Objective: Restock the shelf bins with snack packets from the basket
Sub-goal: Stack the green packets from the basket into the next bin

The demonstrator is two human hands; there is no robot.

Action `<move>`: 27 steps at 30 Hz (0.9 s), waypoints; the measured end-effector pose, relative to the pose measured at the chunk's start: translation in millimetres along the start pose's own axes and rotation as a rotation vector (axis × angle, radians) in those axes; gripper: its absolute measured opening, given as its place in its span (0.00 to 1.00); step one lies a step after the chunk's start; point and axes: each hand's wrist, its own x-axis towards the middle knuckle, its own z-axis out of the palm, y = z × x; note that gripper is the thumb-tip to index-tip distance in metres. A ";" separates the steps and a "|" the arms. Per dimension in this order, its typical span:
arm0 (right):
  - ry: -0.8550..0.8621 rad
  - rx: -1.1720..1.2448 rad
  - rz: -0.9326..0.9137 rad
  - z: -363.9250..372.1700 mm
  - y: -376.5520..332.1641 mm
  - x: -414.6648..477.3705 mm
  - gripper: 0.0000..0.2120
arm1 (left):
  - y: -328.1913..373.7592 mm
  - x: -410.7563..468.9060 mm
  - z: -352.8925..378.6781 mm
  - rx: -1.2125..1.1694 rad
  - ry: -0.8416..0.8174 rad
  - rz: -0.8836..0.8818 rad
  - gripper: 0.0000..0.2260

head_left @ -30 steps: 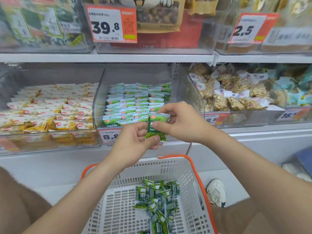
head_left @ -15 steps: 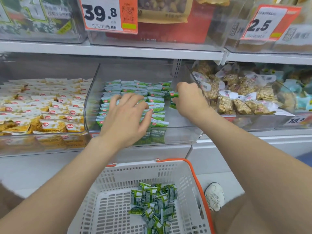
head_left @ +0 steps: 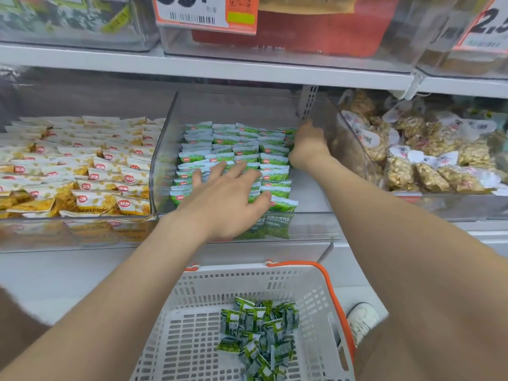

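Left hand (head_left: 228,199): the fingers are spread and laid flat on the front rows of green packets (head_left: 236,149); nothing is pinched.
Right hand (head_left: 309,149): it is reached to the back right end of the same rows; it is seen from behind and blurred, the fingers are hidden, so whether a packet is held cannot be told.
Green packets: they are stood in overlapping rows across the left and middle of the clear middle bin (head_left: 308,226); a bare strip of floor is left along the bin's right side.
Basket (head_left: 192,298): white, slotted, with an orange handle, it is seen below the shelf (head_left: 247,68) between the 2 forearms; a loose heap of packets (head_left: 258,334) lies in its right half.
Left bin: it is filled with yellow packets (head_left: 82,171).
Right bin: bagged brown clusters (head_left: 428,160) are piled in it.
Upper shelf: an orange price tag (head_left: 206,12) is fixed to a bin front.
Floor: a white shoe (head_left: 361,320) is seen just right of the basket.
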 end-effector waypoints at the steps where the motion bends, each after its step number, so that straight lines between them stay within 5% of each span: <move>1: -0.003 0.036 0.034 1.5 1.1 3.3 0.37 | -0.1 -0.3 0.2 -0.005 0.003 0.001 0.28; 3: -0.013 0.055 0.083 4.5 2.2 7.7 0.43 | 0.1 -0.3 0.2 -0.017 0.008 0.006 0.27; 7: -0.020 -0.014 0.068 6.0 0.1 9.9 0.26 | -0.9 -0.1 0.0 -0.031 0.024 0.009 0.27; 14: 0.104 -0.073 -0.057 -11.6 6.8 -25.9 0.19 | -2.3 -4.8 1.6 -0.009 0.161 0.078 0.24; 19: 0.188 -0.011 -0.248 -42.9 14.9 -80.0 0.04 | -1.7 -12.1 3.0 -0.018 0.429 0.223 0.16; 23: 0.272 0.174 -0.471 -52.3 21.3 -141.2 0.12 | 6.4 -20.2 6.8 -0.044 0.653 0.247 0.10; 27: 0.126 0.116 -0.627 -43.1 27.5 -188.5 0.14 | 19.1 -41.6 13.4 0.023 0.915 0.348 0.05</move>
